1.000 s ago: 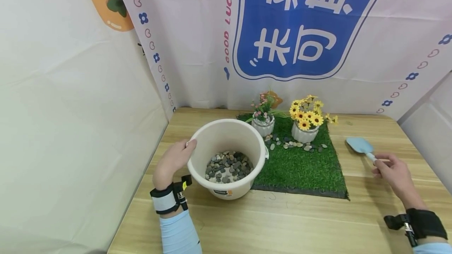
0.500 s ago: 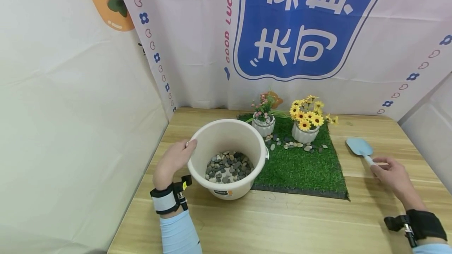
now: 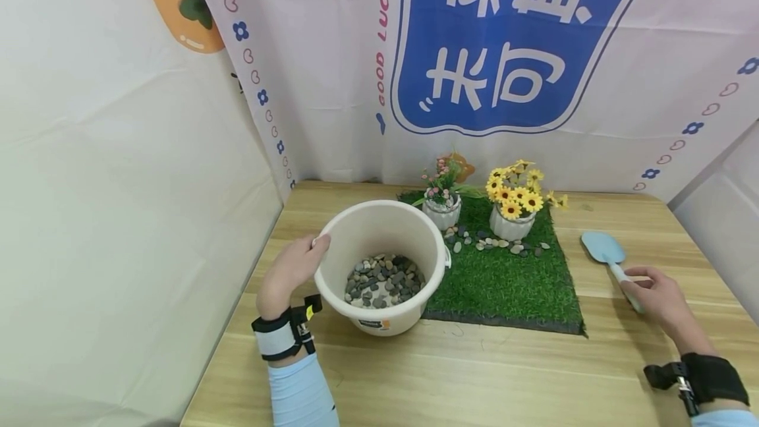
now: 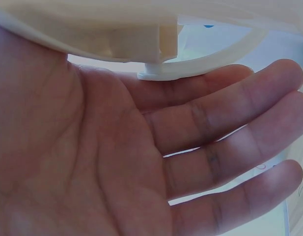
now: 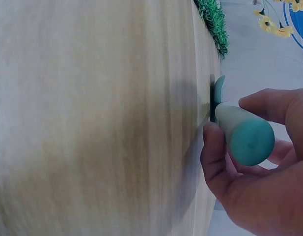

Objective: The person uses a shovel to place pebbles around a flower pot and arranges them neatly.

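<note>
A cream bucket (image 3: 388, 321) stands on the table with pebbles (image 3: 382, 280) over its bottom. My left hand (image 3: 292, 273) holds the bucket's left rim, thumb hooked over the edge. In the left wrist view its fingers (image 4: 205, 115) extend loosely below the rim, beside the white bucket handle (image 4: 200, 66). On the right, a light blue hand shovel (image 3: 603, 247) has its blade low at the table. My right hand (image 3: 658, 296) grips the pale handle between thumb and fingers. In the right wrist view the shovel handle's green end (image 5: 252, 142) points at the camera.
Right of the bucket lies a green turf mat (image 3: 504, 288) with loose pebbles (image 3: 495, 242) across it. A pot of pink flowers (image 3: 441, 211) and a pot of yellow flowers (image 3: 512, 223) stand at its back. A printed cloth (image 3: 338, 84) hangs behind the table (image 3: 474, 381).
The shovel's handle has swung toward me and slightly left, and more of it shows past my right fingers. My left hand and the bucket have stayed put.
</note>
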The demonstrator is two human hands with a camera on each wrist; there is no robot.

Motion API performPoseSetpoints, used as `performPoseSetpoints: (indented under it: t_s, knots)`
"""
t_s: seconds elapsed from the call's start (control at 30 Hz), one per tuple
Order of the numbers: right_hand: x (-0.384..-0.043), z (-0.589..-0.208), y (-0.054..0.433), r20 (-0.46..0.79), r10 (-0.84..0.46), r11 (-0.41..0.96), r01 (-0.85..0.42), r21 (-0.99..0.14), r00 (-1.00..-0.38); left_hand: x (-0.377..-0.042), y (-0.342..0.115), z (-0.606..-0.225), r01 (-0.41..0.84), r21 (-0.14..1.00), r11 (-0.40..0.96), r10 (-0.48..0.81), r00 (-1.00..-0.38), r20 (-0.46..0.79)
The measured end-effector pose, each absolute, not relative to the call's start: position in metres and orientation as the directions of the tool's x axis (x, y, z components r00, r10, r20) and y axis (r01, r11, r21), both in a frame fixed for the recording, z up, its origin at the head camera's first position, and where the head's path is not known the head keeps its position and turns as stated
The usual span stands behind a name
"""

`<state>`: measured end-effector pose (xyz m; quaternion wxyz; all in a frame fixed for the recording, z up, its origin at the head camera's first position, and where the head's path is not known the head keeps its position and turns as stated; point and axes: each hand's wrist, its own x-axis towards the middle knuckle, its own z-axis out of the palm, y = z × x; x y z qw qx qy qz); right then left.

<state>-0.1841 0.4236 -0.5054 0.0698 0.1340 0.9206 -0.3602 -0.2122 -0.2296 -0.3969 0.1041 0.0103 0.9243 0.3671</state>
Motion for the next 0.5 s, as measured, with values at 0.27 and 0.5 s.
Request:
performPoseSetpoints:
  t_s: [0.27, 0.5]
  knots:
    - [-0.1846, -0.5095, 0.4244, -0.233, 0.214, 0.700, 0.315, -0.641, -0.949, -0.2129, -0.2301, -0.3976, -0.070, 0.680, 0.730, 0.088, -0.977, -0.195]
    - [-0.1866, -0.5110, 0.4268, -0.241, 0.201, 0.710, 0.311, -0.632, -0.950, -0.2120, -0.2297, -0.3985, -0.066, 0.681, 0.730, 0.094, -0.976, -0.195]
